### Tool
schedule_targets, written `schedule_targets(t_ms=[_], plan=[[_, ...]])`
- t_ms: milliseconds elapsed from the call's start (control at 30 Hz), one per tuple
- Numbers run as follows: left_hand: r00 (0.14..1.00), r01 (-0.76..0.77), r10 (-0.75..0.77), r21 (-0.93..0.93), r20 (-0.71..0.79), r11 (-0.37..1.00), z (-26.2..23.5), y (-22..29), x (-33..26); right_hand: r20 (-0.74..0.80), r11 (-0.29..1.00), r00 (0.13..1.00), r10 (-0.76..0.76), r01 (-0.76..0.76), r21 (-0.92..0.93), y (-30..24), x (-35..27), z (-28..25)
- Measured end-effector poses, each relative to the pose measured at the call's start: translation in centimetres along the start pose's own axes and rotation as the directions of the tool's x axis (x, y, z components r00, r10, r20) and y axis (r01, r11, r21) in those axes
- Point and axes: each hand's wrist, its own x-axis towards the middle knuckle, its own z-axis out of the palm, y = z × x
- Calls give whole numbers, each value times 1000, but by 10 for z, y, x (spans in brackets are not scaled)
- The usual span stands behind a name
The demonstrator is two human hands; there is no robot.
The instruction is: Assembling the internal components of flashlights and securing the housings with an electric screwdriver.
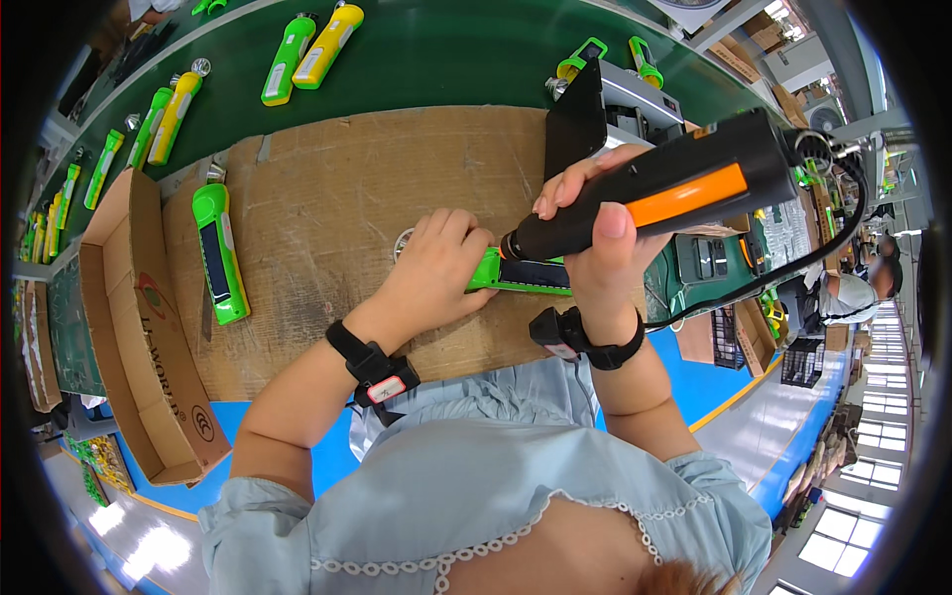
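Note:
My right hand (605,218) is wrapped round a black electric screwdriver (654,188) with an orange stripe. A black cord runs from the tool's far end. Its tip reaches down to a green flashlight (534,276) with a dark panel, lying on a cardboard sheet (327,178). My left hand (436,273) is closed over the head end of that flashlight, pressing it to the cardboard. Whether the tip sits in a screw cannot be seen. Further left on the sheet lies another green flashlight (218,253) with a dark panel.
An open cardboard box (149,337) stands at the left edge. Several green and yellow flashlights (327,45) lie along the green bench (426,59) beyond the sheet. A black panel (575,124) and grey device stand behind the screwdriver. A person (858,288) is far right.

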Motion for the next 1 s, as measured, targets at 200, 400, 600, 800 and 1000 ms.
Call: schedule_targets(t_ms=[200,400,600,800,1000], plan=[[1000,-7,7,-18,18,1000,1,-1,0,84,984,991,105,-92,-150,6,2,1],[1000,-26,26,-21,5,999,3,-3,4,176,982,982,68,-35,-184,17,3,-6],[999,-39,40,-53,21,998,7,-4,8,122,966,990,75,-42,-257,7,1,7],[998,10,-14,70,56,997,1,4,5,-17,984,984,-175,174,-30,-29,0,-15],[998,10,-16,94,68,996,1,10,3,-204,881,870,-449,392,-265,-72,16,-68]])
